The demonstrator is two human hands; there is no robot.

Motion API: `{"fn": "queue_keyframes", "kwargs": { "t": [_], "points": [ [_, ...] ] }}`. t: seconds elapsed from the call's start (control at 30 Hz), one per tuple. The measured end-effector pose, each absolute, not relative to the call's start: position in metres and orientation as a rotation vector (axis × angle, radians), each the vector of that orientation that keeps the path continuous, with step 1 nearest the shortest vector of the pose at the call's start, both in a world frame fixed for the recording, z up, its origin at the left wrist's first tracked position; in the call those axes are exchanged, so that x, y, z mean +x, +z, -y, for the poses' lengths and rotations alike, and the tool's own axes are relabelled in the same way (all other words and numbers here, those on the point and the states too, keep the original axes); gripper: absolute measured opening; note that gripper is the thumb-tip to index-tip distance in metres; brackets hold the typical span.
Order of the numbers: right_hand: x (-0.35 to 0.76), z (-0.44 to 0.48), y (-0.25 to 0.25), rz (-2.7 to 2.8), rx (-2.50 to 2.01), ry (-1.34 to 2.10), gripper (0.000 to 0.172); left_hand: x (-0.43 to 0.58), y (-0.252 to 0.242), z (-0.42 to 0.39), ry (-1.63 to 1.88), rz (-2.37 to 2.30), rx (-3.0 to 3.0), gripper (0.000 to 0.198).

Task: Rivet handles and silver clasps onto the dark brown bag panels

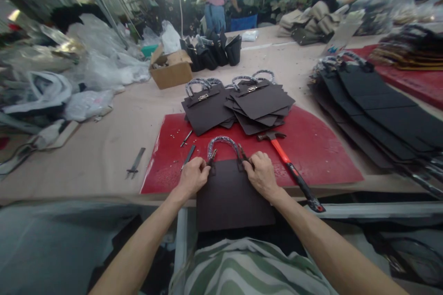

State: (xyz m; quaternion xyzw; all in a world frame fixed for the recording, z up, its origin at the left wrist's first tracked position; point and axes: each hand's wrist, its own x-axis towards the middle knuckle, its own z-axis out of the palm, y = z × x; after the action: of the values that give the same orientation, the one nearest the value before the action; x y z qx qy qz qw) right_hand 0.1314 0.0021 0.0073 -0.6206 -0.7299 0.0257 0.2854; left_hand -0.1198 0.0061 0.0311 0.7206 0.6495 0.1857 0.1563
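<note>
A dark brown bag panel (235, 198) lies flat before me, its lower part hanging over the table's front edge. Its arched handle (223, 140), wrapped in clear plastic, points away from me. My left hand (194, 175) is closed at the left foot of the handle, fingers pinching there. At the right foot my right hand (262, 175) is closed in the same way, with the thumb near the panel's top edge. Right of the panel rests a claw hammer (284, 156) with an orange and black grip. A flat metal tool (188, 156) lies just beyond my left hand.
Finished-looking dark panels with wrapped handles (211, 110) are piled on the red mat (321, 152). A pronged tool (135, 163) lies to the left. Long black panels (377, 101) are stacked at right. Behind are a cardboard box (171, 73) and a person (218, 0).
</note>
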Motion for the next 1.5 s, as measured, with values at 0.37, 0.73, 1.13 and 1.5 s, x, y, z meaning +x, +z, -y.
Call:
{"fn": "queue_keyframes", "kwargs": {
  "t": [0.37,0.73,1.13,1.5],
  "points": [
    [0.125,-0.006,0.01,1.96,-1.606,0.193,0.013,-0.105,0.035,-0.007,0.644,-2.205,1.608,0.007],
    [0.138,-0.03,0.013,2.062,-1.621,0.19,0.009,-0.111,0.023,-0.004,0.785,-1.778,1.779,0.024],
    [0.139,-0.005,0.016,2.008,-1.647,0.125,0.014,-0.107,0.018,0.008,0.821,-1.738,1.81,0.018],
    [0.117,0.011,0.013,2.122,-1.624,-0.019,0.053,-0.135,0.036,0.003,0.872,-1.938,1.682,0.017]
  ]
}}
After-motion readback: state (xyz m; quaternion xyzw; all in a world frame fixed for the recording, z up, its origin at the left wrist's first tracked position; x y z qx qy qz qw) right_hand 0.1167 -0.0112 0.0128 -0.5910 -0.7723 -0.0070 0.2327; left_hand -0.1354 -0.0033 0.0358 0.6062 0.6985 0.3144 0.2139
